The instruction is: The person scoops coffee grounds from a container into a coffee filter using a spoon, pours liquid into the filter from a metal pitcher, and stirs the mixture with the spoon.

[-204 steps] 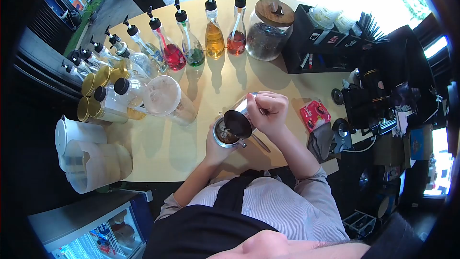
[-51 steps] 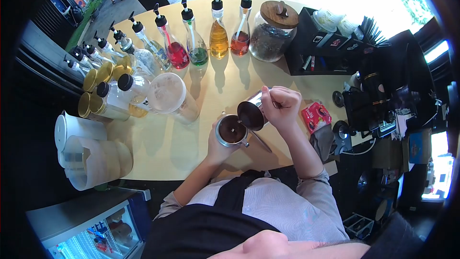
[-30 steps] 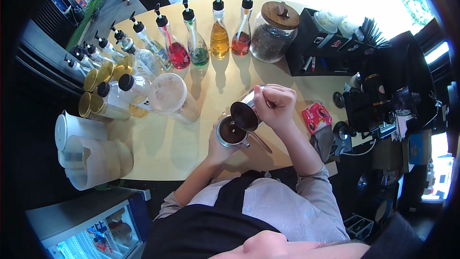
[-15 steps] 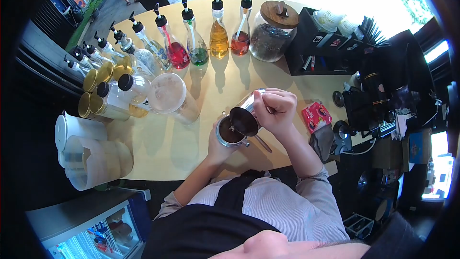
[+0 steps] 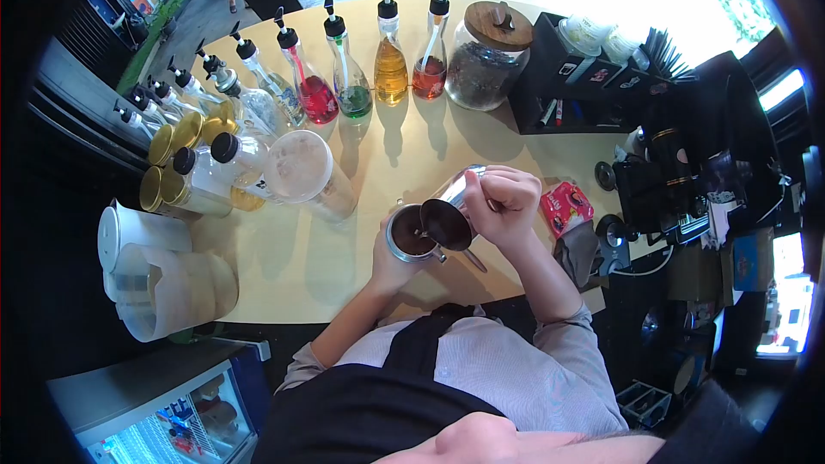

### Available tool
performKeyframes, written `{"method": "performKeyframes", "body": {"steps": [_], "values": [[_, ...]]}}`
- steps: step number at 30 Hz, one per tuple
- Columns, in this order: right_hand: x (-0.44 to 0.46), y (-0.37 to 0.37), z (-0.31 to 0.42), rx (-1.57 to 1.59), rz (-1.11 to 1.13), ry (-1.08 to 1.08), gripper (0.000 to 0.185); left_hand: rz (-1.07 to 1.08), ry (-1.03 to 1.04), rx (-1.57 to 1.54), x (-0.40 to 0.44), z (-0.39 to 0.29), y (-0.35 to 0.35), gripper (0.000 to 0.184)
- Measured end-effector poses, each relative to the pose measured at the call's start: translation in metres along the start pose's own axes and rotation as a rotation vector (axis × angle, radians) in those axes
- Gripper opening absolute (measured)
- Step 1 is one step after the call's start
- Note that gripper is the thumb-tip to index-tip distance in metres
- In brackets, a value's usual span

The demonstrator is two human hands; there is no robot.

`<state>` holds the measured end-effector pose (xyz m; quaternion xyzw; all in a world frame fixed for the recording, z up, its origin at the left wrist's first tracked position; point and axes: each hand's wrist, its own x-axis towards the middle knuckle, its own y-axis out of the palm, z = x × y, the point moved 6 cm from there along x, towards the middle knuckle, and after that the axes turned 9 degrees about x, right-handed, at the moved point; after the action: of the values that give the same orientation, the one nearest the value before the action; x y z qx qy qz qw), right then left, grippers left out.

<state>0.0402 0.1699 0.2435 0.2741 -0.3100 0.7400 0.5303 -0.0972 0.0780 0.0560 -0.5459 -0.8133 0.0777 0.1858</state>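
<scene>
My left hand is wrapped round a round metal canister with small clasps on its rim and dark contents inside. My right hand grips a shiny metal pitcher by its handle. The pitcher is tilted left, its dark mouth over the canister's rim, with a small light streak at the lip; whether liquid is flowing I cannot tell. A thin brown handle shows beside the canister, its other end hidden.
Syrup bottles with black pourers line the table's far side. A lidded plastic tub and white jugs stand left. To the right are a red packet, a dark cloth, a glass jar and a black organizer. A person walks outside.
My right hand and the pitcher have shifted slightly right and down, the pitcher's mouth still over the canister. My left hand stays nearly in place. The distant person has moved a little.
</scene>
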Motion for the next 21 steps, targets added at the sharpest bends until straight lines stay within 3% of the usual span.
{"method": "performKeyframes", "body": {"steps": [5,7,13,21], "values": [[-0.002,-0.004,-0.002,-0.019,0.013,0.017,0.044,-0.015,0.001,-0.023,-0.001,0.005,0.001,0.084],[-0.004,-0.006,-0.004,-0.016,-0.023,0.022,0.044,0.014,0.017,0.118,0.001,-0.005,-0.002,0.086],[-0.006,-0.011,-0.008,-0.053,-0.017,0.039,0.044,0.021,-0.068,0.036,-0.002,0.005,0.000,0.087],[-0.006,-0.014,-0.012,-0.076,-0.036,0.064,0.042,0.008,-0.021,0.058,-0.002,0.007,0.001,0.092]]}}
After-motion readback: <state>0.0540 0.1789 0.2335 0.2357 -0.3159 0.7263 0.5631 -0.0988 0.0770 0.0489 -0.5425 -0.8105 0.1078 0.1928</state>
